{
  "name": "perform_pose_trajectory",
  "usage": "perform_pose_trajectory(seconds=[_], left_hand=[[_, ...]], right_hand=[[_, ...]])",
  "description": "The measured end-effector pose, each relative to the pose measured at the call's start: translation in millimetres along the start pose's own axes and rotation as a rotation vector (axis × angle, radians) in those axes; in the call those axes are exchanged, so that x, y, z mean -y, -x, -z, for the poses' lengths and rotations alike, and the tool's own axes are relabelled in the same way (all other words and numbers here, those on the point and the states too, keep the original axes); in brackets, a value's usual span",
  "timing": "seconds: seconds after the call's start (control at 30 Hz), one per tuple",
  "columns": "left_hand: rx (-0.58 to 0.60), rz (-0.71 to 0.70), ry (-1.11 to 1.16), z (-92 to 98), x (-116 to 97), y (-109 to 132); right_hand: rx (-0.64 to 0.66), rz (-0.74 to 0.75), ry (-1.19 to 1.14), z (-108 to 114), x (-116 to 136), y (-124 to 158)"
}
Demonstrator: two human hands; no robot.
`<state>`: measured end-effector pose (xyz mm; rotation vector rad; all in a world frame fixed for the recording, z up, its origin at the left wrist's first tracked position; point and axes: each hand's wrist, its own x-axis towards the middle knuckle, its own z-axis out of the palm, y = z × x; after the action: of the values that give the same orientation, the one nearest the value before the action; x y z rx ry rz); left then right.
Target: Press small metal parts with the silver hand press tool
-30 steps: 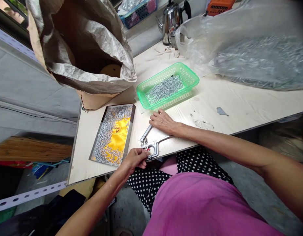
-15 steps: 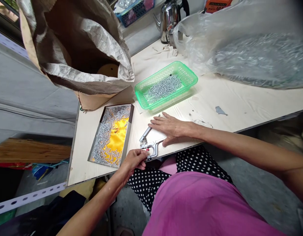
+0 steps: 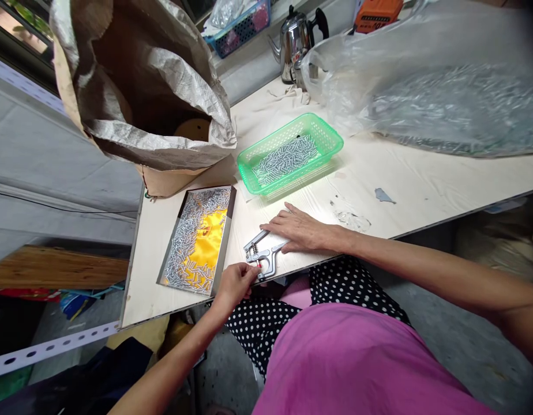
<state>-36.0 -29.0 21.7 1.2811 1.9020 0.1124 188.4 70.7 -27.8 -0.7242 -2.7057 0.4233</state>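
Note:
A pair of silver snap-fastener pliers [image 3: 266,257] with a spring and a small red part at the jaws lies at the table's front edge. My right hand [image 3: 299,229] is over its handles, fingers bent across the upper one and thumb by the lower. My left hand [image 3: 238,282] is closed in a pinch at the jaws; what its fingertips hold is too small to make out. Left of the pliers is a shallow box [image 3: 221,253] with a yellow bottom and many small metal pieces. Behind them, a green plastic basket [image 3: 333,141] contains similar small metal pieces.
A large open paper-lined sack [image 3: 162,167] stands at the back left. On the right lies a big clear plastic bag [image 3: 439,109] of shiny pieces. A steel kettle [image 3: 292,46] is at the back. A grey scrap [image 3: 384,196] lies on the table [image 3: 443,178].
My right hand's fingers, earlier spread flat over the handles, have drawn in and bent around them. My left hand stays pinched at the jaws. The view has shifted slightly.

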Motion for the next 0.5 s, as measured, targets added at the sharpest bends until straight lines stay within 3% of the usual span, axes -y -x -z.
perform_pose_trajectory(seconds=[0.1,0.17,0.3,0.4,0.5], left_hand=[[-0.286,-0.357,-0.326,-4.2,-10.2,5.0],[-0.339,-0.543,-0.459,-8.3,-18.8,-1.2],[-0.194,-0.732,-0.618,-12.6,-34.5,-26.8],[-0.112,-0.727,-0.727,-11.4,-42.5,-39.1],[-0.101,-0.714,-0.821,-10.8,-49.9,-43.1]], right_hand=[[0.000,0.008,-0.003,-0.7,3.4,1.4],[0.010,0.003,-0.008,1.1,6.4,1.8],[0.051,-0.052,-0.034,6.4,9.3,5.1],[0.095,-0.153,0.006,11.6,8.7,9.9],[0.141,-0.260,0.085,19.4,10.3,12.5]])
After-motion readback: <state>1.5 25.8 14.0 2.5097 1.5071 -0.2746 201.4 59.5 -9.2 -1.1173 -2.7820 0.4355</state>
